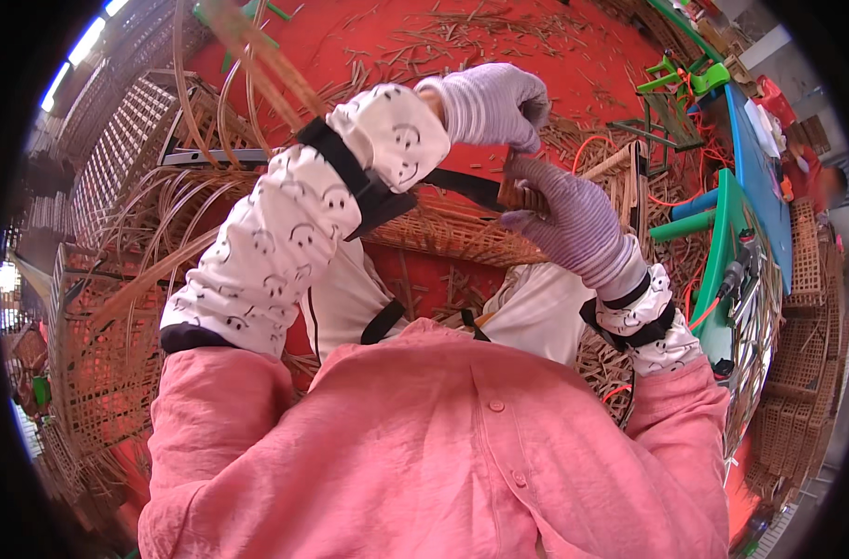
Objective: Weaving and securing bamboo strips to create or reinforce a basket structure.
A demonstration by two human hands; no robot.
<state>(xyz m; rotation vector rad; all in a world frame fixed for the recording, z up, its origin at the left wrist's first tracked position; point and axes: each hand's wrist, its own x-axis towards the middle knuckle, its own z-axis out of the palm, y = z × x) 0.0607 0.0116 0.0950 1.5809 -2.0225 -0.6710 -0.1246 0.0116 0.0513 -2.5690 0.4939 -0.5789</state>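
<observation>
Both gloved hands close on one small woven bamboo piece (520, 194) just above frame centre, toward one o'clock. The left hand (495, 104) pinches its top edge from above; the right hand (574, 224) wraps fingers around its lower side. Below it lies a flat woven bamboo panel (443, 238) across the lap. At nine o'clock open lattice baskets (98, 373) stand stacked, their contents impossible to tell. Bamboo strips (443, 42) litter the red floor (350, 37) at twelve o'clock. A green stool (723, 242) sits at three o'clock.
</observation>
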